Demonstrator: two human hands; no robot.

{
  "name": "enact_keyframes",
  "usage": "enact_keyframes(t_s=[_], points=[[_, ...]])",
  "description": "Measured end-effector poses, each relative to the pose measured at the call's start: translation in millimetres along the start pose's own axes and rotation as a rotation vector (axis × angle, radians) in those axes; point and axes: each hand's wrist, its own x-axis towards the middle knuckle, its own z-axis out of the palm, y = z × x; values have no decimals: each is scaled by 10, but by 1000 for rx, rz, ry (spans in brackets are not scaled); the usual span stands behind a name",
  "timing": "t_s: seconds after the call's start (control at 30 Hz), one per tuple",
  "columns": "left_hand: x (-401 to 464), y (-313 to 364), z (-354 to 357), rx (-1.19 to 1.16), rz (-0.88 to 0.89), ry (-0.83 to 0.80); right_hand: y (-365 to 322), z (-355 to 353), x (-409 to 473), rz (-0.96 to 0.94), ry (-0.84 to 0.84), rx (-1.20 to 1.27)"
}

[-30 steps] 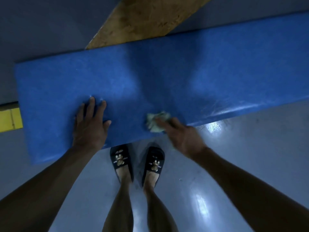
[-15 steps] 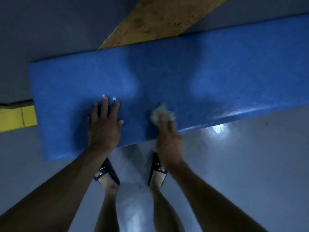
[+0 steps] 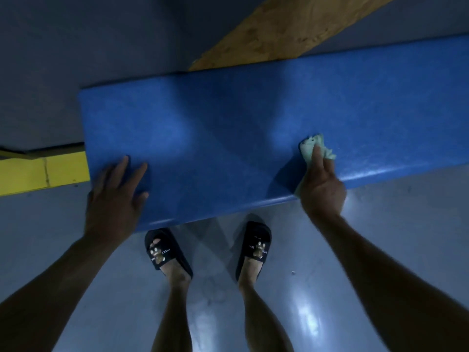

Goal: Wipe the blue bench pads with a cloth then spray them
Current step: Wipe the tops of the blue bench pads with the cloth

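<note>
- Blue bench pad [image 3: 253, 138] runs w/ its long axis 9 to 3 o'clock across mid-frame; its left end shows, its right end runs out of view. Bare floor [image 3: 380, 237] at 6.
- Cloth [image 3: 317, 149], pale green, bunched, sits on pad's near strip at approx 3 o'clock of frame centre, a bit trailing over the front edge under the palm.
- Right hand [image 3: 322, 186]: grip pressed flat, fingers together on top of cloth, pinning it to the pad rather than pinching. Heel of hand hangs off the near edge.
- Left hand [image 3: 114, 196]: fingers spread, nothing held, palm flat on pad's near-left corner at approx 8 o'clock. Reads as bracing.
- Handling, my judgement: cloth is light, soft, crumples easy, so it needs downward pressure to keep from rolling up under the fingers. Best held as a wad under flat fingers.
- Pad looks like smooth vinyl over foam, w/ sheen on the rounded front edge: prob slick, gives slightly under the palm. No need to lift it; steady at the corner.
- Wipe step in hand; no spray bottle in view, so spray not yet begun, by my reckoning.
- Writing: black slides [image 3: 253, 250] at 6 o'clock carry a bear print. Left one reads "EVERY"; the right one's word is too small to be sure of.
- Other: yellow block [image 3: 43, 171] at 9 o'clock beside pad's left end; brown board [image 3: 279, 29] at 12, behind pad. No readable labels on either.
</note>
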Motion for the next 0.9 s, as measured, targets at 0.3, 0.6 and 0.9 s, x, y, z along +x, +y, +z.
enact_keyframes(t_s=[0.3,0.6,0.9], points=[[-51,-46,-22,-54,-14,-27,-1688,830,-1212,-696,-222,28],[23,-67,-156,-123,-66,-68,-512,183,-50,-291,-16,-150],[63,-128,-223,-86,-27,-90,-1817,873,-1160,-436,-52,88]])
